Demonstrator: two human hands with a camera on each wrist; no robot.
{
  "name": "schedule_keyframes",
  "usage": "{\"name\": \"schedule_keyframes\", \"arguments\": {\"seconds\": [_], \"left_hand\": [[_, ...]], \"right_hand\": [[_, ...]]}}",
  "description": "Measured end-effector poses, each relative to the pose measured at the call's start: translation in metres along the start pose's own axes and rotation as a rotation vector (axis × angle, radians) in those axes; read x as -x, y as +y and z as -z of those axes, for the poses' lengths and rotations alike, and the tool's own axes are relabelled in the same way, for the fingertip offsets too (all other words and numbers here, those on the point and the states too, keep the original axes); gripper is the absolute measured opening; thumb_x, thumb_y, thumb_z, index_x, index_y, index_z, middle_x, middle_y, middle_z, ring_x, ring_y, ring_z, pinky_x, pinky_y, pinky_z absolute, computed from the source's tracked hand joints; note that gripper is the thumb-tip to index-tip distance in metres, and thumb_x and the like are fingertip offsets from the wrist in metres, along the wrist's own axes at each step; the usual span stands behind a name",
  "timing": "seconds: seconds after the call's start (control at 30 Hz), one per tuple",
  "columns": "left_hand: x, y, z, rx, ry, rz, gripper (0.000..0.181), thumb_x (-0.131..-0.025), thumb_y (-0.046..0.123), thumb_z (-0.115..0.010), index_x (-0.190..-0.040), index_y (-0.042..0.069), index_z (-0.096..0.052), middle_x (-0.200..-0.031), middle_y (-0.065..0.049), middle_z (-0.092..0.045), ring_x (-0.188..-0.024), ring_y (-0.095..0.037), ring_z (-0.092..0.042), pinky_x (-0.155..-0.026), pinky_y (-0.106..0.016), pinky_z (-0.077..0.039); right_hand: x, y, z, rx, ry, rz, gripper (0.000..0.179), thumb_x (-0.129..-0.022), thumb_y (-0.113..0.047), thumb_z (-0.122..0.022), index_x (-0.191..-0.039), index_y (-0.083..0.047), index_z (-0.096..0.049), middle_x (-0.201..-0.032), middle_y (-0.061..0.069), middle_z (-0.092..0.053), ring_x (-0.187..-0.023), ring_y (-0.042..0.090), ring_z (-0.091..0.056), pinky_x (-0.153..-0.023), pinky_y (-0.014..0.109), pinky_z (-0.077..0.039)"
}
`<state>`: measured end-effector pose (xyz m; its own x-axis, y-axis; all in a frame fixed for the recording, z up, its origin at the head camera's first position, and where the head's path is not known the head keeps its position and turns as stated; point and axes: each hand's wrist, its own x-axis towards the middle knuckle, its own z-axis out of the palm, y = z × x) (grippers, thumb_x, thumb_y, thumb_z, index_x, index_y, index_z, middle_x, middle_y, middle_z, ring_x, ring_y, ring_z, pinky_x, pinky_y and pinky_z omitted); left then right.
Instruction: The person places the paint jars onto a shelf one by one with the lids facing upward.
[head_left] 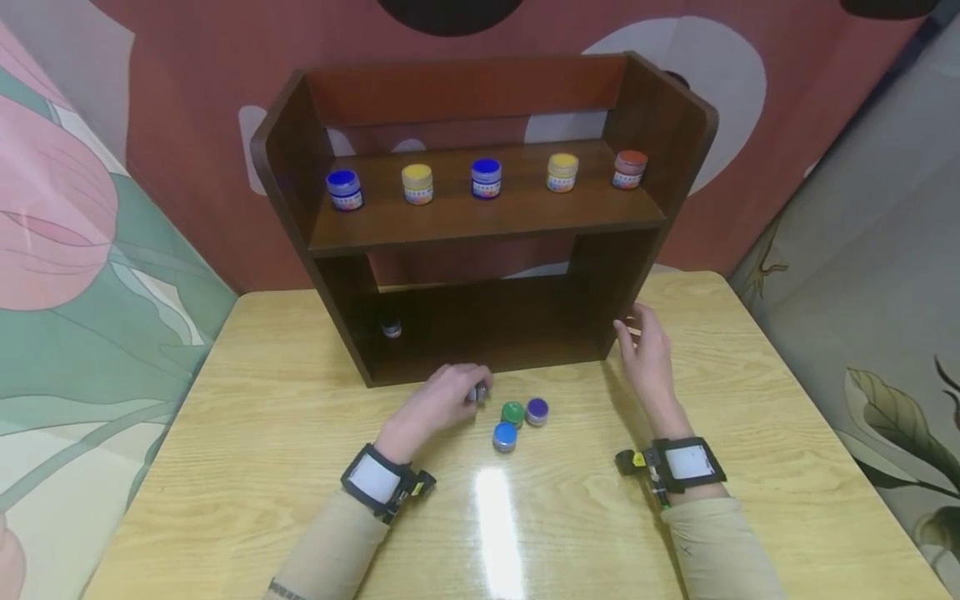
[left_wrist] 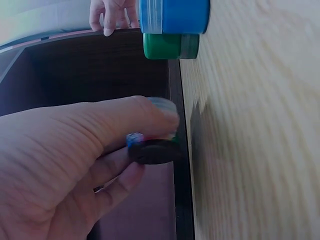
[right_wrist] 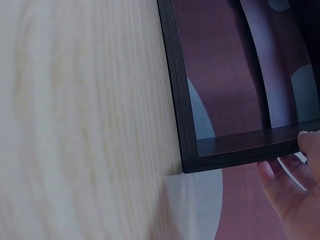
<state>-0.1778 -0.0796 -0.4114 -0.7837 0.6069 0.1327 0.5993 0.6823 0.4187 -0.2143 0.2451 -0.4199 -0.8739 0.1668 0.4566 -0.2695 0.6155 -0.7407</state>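
My left hand (head_left: 450, 392) pinches a small paint jar (left_wrist: 155, 150) between thumb and fingers, just in front of the shelf's lower edge. One end of this jar looks dark, and the fingers hide part of it. Beside that hand on the table stand a green jar (head_left: 513, 413), a blue jar (head_left: 505, 437) and a purple jar (head_left: 537, 411). At the right side of the brown wooden shelf (head_left: 487, 237), my right hand (head_left: 648, 354) holds the side panel (right_wrist: 245, 156), thumb at its front edge and fingers on the outer face.
On the upper board stand a row of jars: a blue jar (head_left: 345, 190), a yellow jar (head_left: 417, 184), another blue jar (head_left: 486, 178), another yellow jar (head_left: 562, 172) and a red jar (head_left: 629, 169). One dark jar (head_left: 392, 328) sits low at the left. Patterned cloth (head_left: 187, 167) surrounds the wooden table (head_left: 247, 467).
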Motion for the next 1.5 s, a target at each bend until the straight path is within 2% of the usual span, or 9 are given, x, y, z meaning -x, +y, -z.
{"name": "schedule_keyframes", "arguments": {"seconds": [0.23,0.47,0.57,0.97,1.27,1.5], "left_hand": [[0.004,0.001,-0.002,-0.045,-0.016,0.033,0.026,-0.085,0.005,-0.076,-0.107,0.015,-0.066,-0.095,0.004,-0.068,-0.088,-0.01,-0.063,-0.079,-0.025,-0.056],[0.007,-0.001,-0.004,-0.012,-0.002,0.068,0.035,-0.088,0.009,-0.076,-0.121,0.015,-0.066,-0.116,-0.002,-0.065,-0.102,-0.015,-0.065,-0.092,-0.029,-0.058],[0.009,-0.001,-0.005,-0.006,-0.007,0.069,0.035,-0.087,0.013,-0.077,-0.121,0.015,-0.067,-0.12,-0.003,-0.063,-0.104,-0.016,-0.065,-0.094,-0.031,-0.058],[0.007,0.0,-0.011,-0.018,-0.047,0.071,0.032,-0.086,0.019,-0.08,-0.113,0.016,-0.064,-0.113,-0.001,-0.061,-0.096,-0.013,-0.062,-0.088,-0.027,-0.058],[0.005,0.001,-0.01,-0.014,-0.039,0.075,0.031,-0.085,0.018,-0.081,-0.111,0.016,-0.064,-0.11,-0.001,-0.062,-0.097,-0.014,-0.063,-0.088,-0.028,-0.058],[0.005,0.001,-0.008,-0.026,-0.066,0.092,0.045,-0.082,0.018,-0.083,-0.121,0.016,-0.059,-0.116,-0.002,-0.063,-0.103,-0.016,-0.064,-0.092,-0.031,-0.058]], "right_hand": [[0.001,0.002,-0.002,0.008,-0.006,-0.005,0.034,-0.101,-0.008,-0.057,-0.13,0.009,-0.051,-0.121,0.03,-0.06,-0.111,0.045,-0.062,-0.091,0.055,-0.057],[0.001,0.002,-0.004,0.017,-0.007,-0.004,0.034,-0.101,-0.009,-0.057,-0.13,0.008,-0.051,-0.121,0.03,-0.061,-0.111,0.045,-0.063,-0.091,0.055,-0.057],[0.002,0.002,-0.005,0.009,-0.004,0.001,0.034,-0.101,-0.009,-0.057,-0.13,0.007,-0.051,-0.121,0.03,-0.061,-0.111,0.045,-0.063,-0.091,0.055,-0.058],[0.005,0.006,-0.002,0.012,-0.007,-0.005,0.034,-0.101,-0.009,-0.056,-0.131,0.007,-0.05,-0.122,0.03,-0.06,-0.111,0.046,-0.063,-0.091,0.056,-0.057],[0.003,0.004,-0.001,0.027,-0.005,-0.01,0.035,-0.102,-0.011,-0.055,-0.131,0.008,-0.05,-0.123,0.031,-0.059,-0.111,0.047,-0.062,-0.092,0.057,-0.056],[0.0,0.002,-0.001,0.018,-0.003,0.006,0.034,-0.102,-0.01,-0.055,-0.13,0.008,-0.05,-0.123,0.029,-0.06,-0.112,0.044,-0.061,-0.092,0.056,-0.057]]}}
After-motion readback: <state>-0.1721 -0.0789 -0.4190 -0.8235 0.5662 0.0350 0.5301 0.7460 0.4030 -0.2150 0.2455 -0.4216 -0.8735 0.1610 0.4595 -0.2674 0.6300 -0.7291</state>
